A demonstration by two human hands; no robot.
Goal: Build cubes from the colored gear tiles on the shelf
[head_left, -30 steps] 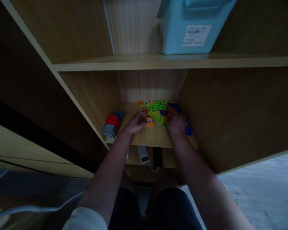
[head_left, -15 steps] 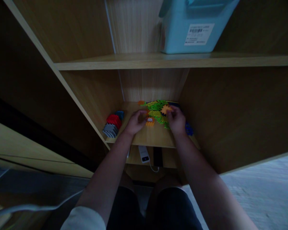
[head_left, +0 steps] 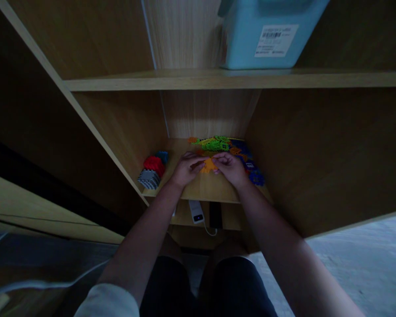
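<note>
Both my hands reach into a low wooden shelf compartment point(head_left: 204, 187). My left hand point(head_left: 187, 167) and my right hand point(head_left: 230, 167) meet in the middle, each with fingers closed on an orange toothed plastic piece point(head_left: 209, 165) held between them. Behind the hands lies a pile of green, orange and blue interlocking pieces point(head_left: 218, 143). More blue pieces point(head_left: 255, 175) lie to the right of my right hand.
A red, blue and grey block assembly point(head_left: 152, 169) sits at the compartment's left front corner. A light blue bin with a label point(head_left: 265, 33) stands on the upper shelf. A white device with a cable point(head_left: 197, 211) lies on the shelf below.
My right hand lifted an orange piece from the pile and carried it left; now both hands hold orange pieces together at the middle.
</note>
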